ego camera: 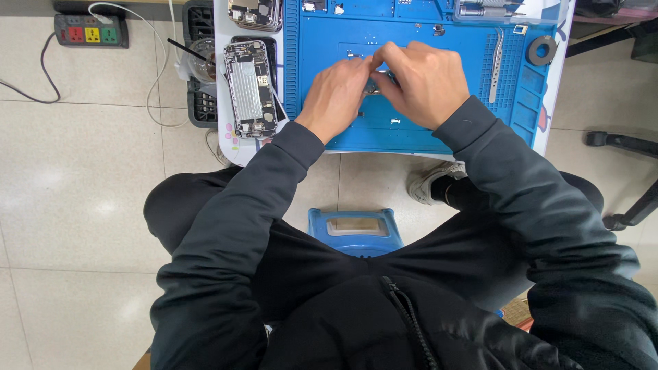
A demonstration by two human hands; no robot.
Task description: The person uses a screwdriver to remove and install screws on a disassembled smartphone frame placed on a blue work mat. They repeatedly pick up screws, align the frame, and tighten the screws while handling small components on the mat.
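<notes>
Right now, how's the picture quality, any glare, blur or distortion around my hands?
Head view: even, soft light, sharp overall. Pale glare patches on the floor tiles; only faint shadow under the left hand and right hand on the blue mat. Wide-angle lens bows the table edge. The small part between the fingers is too hidden to make out.

Both arms, in dark long sleeves, extend forward and converge at the centre of the view. The left hand [336, 92] lies knuckles-up with its fingers [363, 68] curled toward the right hand [421, 82]. The right hand arches over, its fingertips meeting those of the left in a close pinch.
</notes>
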